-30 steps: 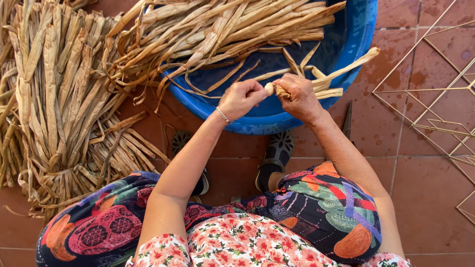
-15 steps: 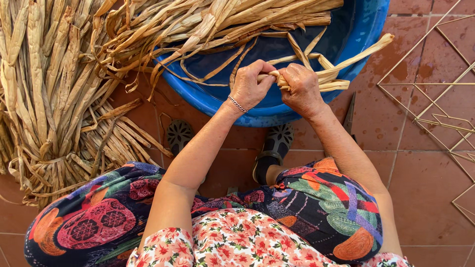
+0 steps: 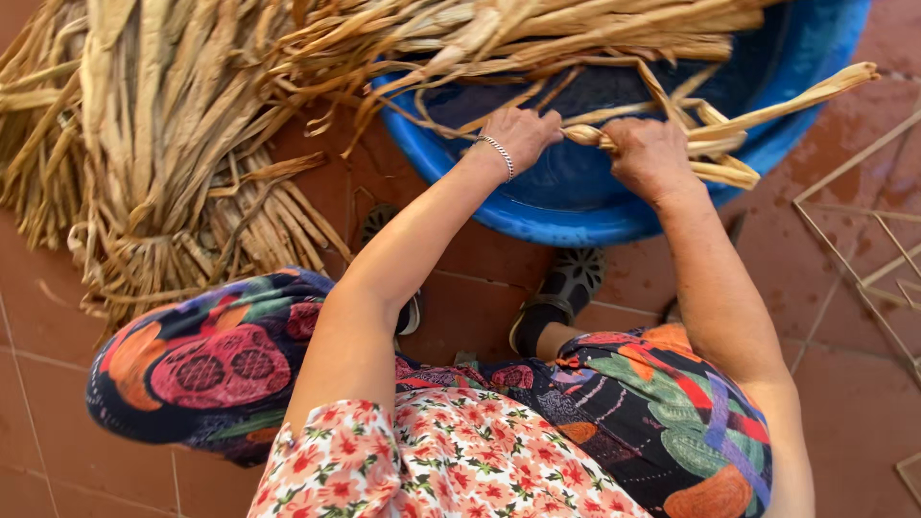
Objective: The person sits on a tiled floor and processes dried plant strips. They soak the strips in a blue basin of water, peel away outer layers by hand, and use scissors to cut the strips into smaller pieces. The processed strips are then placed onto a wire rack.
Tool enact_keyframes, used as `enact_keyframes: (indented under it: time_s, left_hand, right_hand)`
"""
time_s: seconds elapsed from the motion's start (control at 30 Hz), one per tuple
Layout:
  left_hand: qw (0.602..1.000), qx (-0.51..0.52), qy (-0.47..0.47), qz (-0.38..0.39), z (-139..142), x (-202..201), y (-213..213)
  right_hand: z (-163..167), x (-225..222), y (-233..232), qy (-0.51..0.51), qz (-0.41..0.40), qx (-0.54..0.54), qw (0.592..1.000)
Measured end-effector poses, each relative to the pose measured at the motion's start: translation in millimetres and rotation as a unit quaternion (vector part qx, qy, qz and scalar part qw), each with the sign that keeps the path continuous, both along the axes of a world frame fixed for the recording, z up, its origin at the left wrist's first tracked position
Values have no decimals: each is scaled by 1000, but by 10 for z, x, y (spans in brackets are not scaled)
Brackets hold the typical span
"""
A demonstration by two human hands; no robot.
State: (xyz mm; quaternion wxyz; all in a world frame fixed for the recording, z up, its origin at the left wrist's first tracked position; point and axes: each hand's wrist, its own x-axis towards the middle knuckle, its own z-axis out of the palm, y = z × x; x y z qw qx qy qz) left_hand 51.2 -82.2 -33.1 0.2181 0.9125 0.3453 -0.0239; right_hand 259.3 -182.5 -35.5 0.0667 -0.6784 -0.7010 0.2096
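Here's the strip of dried leaf (image 3: 672, 134), pale and tan, stretched across the open top of the blue tub (image 3: 576, 206). Both hands are on it, right over the tub's near side. The left hand (image 3: 523, 134) is clenched around the strip's near end, knuckles up, a thin silver bracelet (image 3: 497, 156) sitting on the wrist. The right hand (image 3: 648, 153) is closed tight on the same strip just beside it, the two fists almost touching, with a short twisted bit of leaf showing between them. Past the right hand the strip fans into several flat bands; one long band runs up and out over the tub's right rim, ending in a blunt tip beyond the edge.

More dried leaves (image 3: 537, 34) lie piled across the far side of the tub, some loose ones drooping down into it. To the left, on the red tiled floor (image 3: 844, 384), sits a big heap of the same leaves (image 3: 163, 144), long and flat, spreading toward the person's knee.

The person is seated, both forearms reaching forward. A floral top and a dark skirt with bright patterns fill the lower view. A foot in a dark sandal (image 3: 561, 293) rests on the tiles just below the tub. At the far right, a thin wire frame (image 3: 863, 259) lies on the floor, well apart from the hands.
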Motion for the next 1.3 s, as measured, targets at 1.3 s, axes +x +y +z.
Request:
enact_keyframes:
  time_s: [1.3]
  left_hand:
    - [992, -93, 76, 36, -115, -76, -82]
  right_hand:
    - [-293, -72, 153, 108, 55, 33, 992]
